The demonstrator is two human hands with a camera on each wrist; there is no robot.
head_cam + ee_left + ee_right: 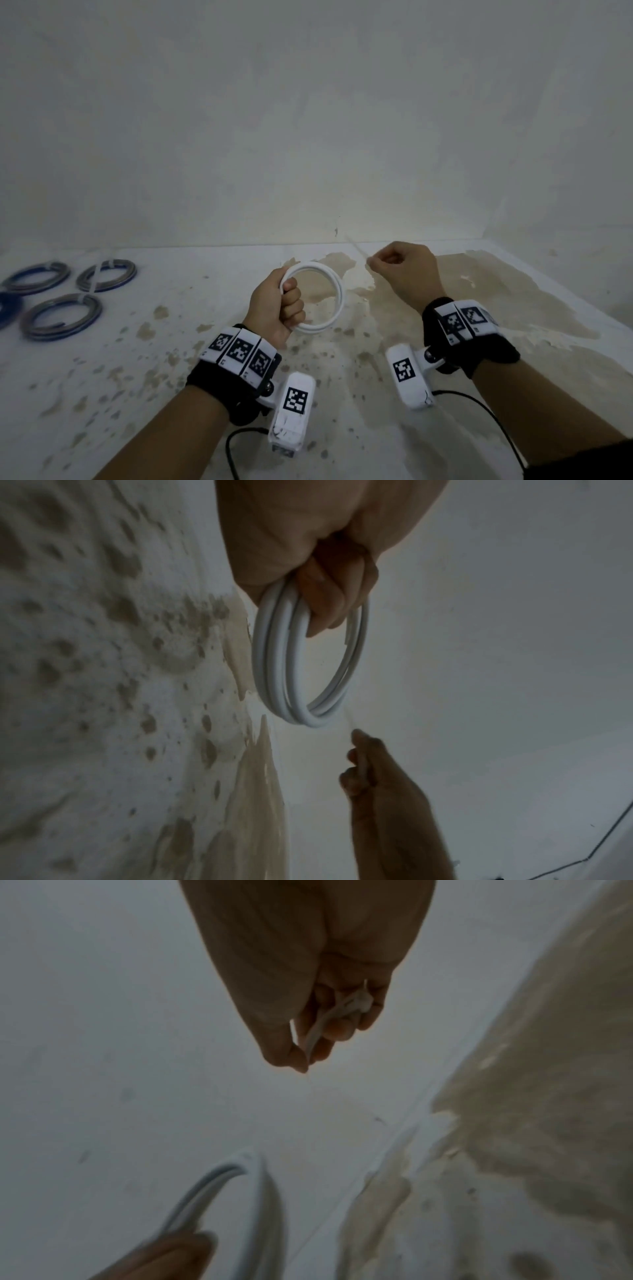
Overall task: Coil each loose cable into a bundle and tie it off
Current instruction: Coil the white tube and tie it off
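My left hand (286, 305) grips a white cable coiled into a ring (334, 282), held upright above the stained floor; in the left wrist view the coil (274, 653) hangs from my curled fingers (325, 599). My right hand (394, 262) is raised to the right of the coil, apart from it. It pinches a thin white tie (316, 1031) between thumb and fingers. The tie's blurred tip (354, 245) points up and left towards the wall. The right wrist view shows the coil (219, 1177) at lower left.
Several coiled grey and blue cable bundles (61, 317) lie on the floor at the far left, one with a white tie (106, 275). A pale wall (308, 120) rises just behind the hands. The floor (479, 291) is white with brown stains.
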